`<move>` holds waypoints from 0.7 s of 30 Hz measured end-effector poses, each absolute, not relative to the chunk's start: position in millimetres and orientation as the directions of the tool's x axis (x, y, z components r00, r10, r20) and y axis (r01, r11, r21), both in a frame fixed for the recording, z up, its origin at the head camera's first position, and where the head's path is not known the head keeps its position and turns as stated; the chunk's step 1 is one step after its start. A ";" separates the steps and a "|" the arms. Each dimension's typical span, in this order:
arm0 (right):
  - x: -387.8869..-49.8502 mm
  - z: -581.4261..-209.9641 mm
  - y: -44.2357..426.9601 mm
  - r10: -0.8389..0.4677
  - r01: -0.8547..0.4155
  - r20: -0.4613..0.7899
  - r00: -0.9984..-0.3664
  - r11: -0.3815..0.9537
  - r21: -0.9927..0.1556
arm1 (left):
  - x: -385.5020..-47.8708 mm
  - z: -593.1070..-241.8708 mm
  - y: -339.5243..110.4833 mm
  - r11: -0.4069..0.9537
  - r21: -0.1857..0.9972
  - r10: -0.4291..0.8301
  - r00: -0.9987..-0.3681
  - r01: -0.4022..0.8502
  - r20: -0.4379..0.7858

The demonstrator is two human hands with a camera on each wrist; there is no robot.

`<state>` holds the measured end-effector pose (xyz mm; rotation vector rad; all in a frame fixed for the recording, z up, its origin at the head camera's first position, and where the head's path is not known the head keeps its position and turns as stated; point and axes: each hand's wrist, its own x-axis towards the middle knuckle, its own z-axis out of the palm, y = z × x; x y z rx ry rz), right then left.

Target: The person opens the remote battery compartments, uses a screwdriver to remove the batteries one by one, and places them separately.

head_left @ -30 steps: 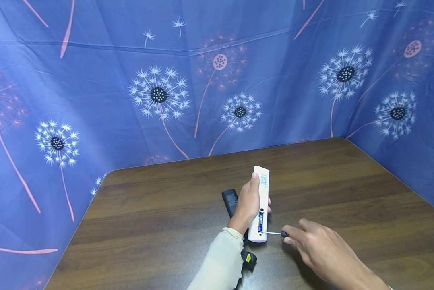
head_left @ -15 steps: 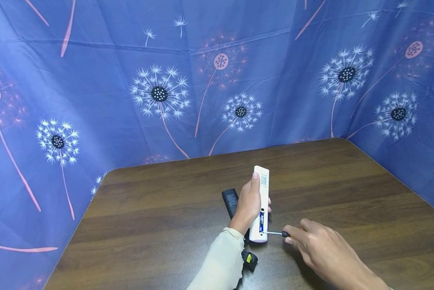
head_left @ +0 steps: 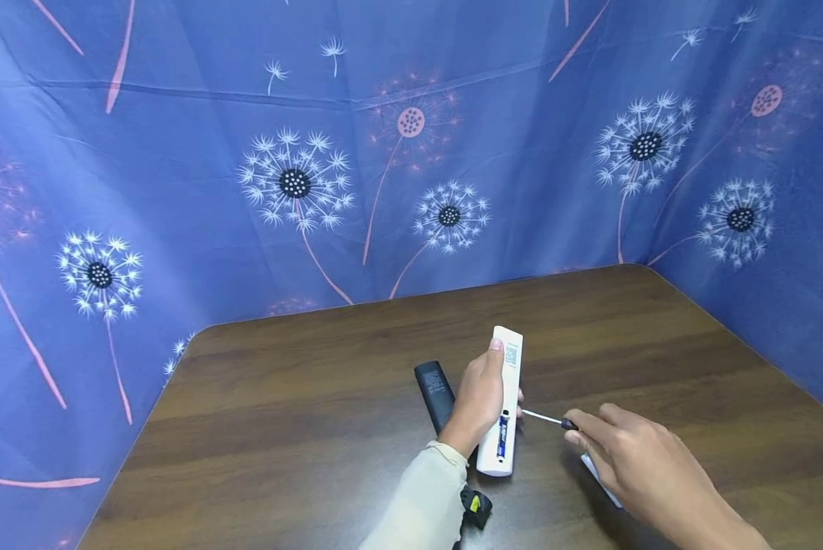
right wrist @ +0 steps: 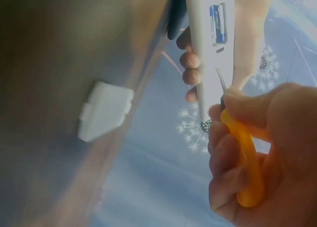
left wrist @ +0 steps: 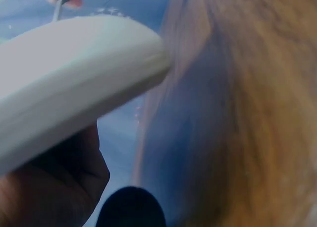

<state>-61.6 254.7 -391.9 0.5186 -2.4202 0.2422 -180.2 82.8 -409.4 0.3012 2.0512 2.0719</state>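
Note:
My left hand point(head_left: 482, 393) grips a white remote control point(head_left: 511, 382) by its sides, with the thumb along its back. The remote's battery compartment is uncovered, and blue batteries point(right wrist: 218, 24) show inside it. In my right hand point(head_left: 648, 458) is a screwdriver point(right wrist: 246, 162) with a yellow handle and a dark collar; thumb and fingers curl round it. Its thin metal shaft points at the remote, its tip a little right of the compartment in the head view. A white battery cover point(right wrist: 106, 110) lies on the table, partly hidden beneath my right hand in the head view.
A black remote-like object point(head_left: 434, 391) lies on the wooden table point(head_left: 301, 428), partly under my left forearm. A small black item with a yellow mark point(head_left: 476, 506) is beside the sleeve. A blue dandelion-print curtain point(head_left: 356, 168) stands behind the table.
The screwdriver's tip has left the compartment's lower end and moved up and right with my right hand. The remote has shifted slightly right and tilted. The white cover has come into view.

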 end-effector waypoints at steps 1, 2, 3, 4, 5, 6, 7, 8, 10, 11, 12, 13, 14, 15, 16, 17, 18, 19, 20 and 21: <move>-59.4 -393.8 254.0 -0.297 -0.410 0.618 -0.728 0.911 -0.046 | -180.8 -409.7 81.6 -0.013 1.000 0.297 -0.955 -0.005 -0.001; -57.5 -395.4 253.5 -0.289 -0.395 0.605 -0.742 0.917 -0.046 | -181.5 -410.1 80.5 -0.016 1.000 0.302 -0.953 -0.004 0.001; -56.0 -396.7 252.9 -0.285 -0.385 0.596 -0.751 0.922 -0.043 | -182.0 -410.3 79.6 -0.021 1.000 0.304 -0.953 -0.008 -0.001; -54.7 -397.8 252.2 -0.286 -0.378 0.588 -0.757 0.925 -0.037 | -182.6 -411.0 78.8 -0.025 1.000 0.310 -0.951 -0.011 -0.003; -53.8 -398.5 251.7 -0.290 -0.377 0.581 -0.760 0.926 -0.031 | -183.2 -411.9 78.0 -0.026 1.000 0.314 -0.950 -0.015 -0.006; -53.1 -399.1 250.9 -0.300 -0.384 0.573 -0.763 0.923 -0.028 | -183.7 -413.2 77.4 -0.029 0.999 0.314 -0.949 -0.024 -0.013; -53.1 -398.9 250.1 -0.313 -0.394 0.568 -0.761 0.919 -0.020 | -184.2 -413.7 76.7 -0.031 0.999 0.312 -0.950 -0.030 -0.019; -53.3 -398.5 249.1 -0.327 -0.404 0.561 -0.760 0.915 -0.013 | -184.7 -414.1 76.1 -0.033 0.999 0.308 -0.951 -0.033 -0.021; -53.8 -397.7 246.8 -0.349 -0.419 0.547 -0.761 0.908 -0.004 | -185.7 -414.9 75.2 -0.047 0.998 0.308 -0.951 -0.039 -0.022; -54.1 -397.4 245.5 -0.358 -0.425 0.538 -0.763 0.905 0.001 | -185.9 -414.9 75.0 -0.055 0.998 0.306 -0.952 -0.042 -0.023; -54.3 -397.0 244.1 -0.368 -0.431 0.527 -0.766 0.902 0.003 | -186.1 -415.0 74.9 -0.063 0.997 0.303 -0.953 -0.045 -0.024; -54.8 -396.8 242.8 -0.376 -0.435 0.518 -0.769 0.900 0.008 | -186.2 -414.8 74.9 -0.068 0.996 0.300 -0.954 -0.048 -0.026; -55.0 -396.6 241.4 -0.383 -0.437 0.506 -0.773 0.899 0.012 | -186.3 -414.7 75.0 -0.077 0.995 0.297 -0.954 -0.056 -0.030; -55.2 -396.4 240.3 -0.390 -0.441 0.497 -0.775 0.898 0.016 | -186.3 -414.6 75.2 -0.085 0.994 0.295 -0.955 -0.066 -0.038; -55.6 -396.4 239.3 -0.397 -0.445 0.489 -0.777 0.896 0.021 | -186.2 -414.4 75.4 -0.088 0.993 0.292 -0.955 -0.077 -0.048; -55.8 -396.6 238.7 -0.403 -0.446 0.483 -0.777 0.894 0.028 | -185.9 -414.1 75.7 -0.088 0.992 0.287 -0.956 -0.089 -0.060; -56.2 -396.6 238.1 -0.410 -0.450 0.480 -0.776 0.892 0.033 | -185.9 -413.9 76.1 -0.086 0.991 0.281 -0.957 -0.102 -0.074; -57.2 -396.7 237.7 -0.418 -0.456 0.484 -0.769 0.889 0.044 | -186.0 -413.3 76.1 -0.085 0.989 0.273 -0.958 -0.117 -0.090; -58.0 -396.8 237.5 -0.429 -0.466 0.491 -0.758 0.883 0.051 | -186.2 -412.9 76.1 -0.084 0.988 0.266 -0.959 -0.129 -0.103; -58.7 -396.9 237.6 -0.437 -0.473 0.494 -0.752 0.879 0.057 | -186.3 -412.3 76.3 -0.084 0.987 0.258 -0.959 -0.140 -0.114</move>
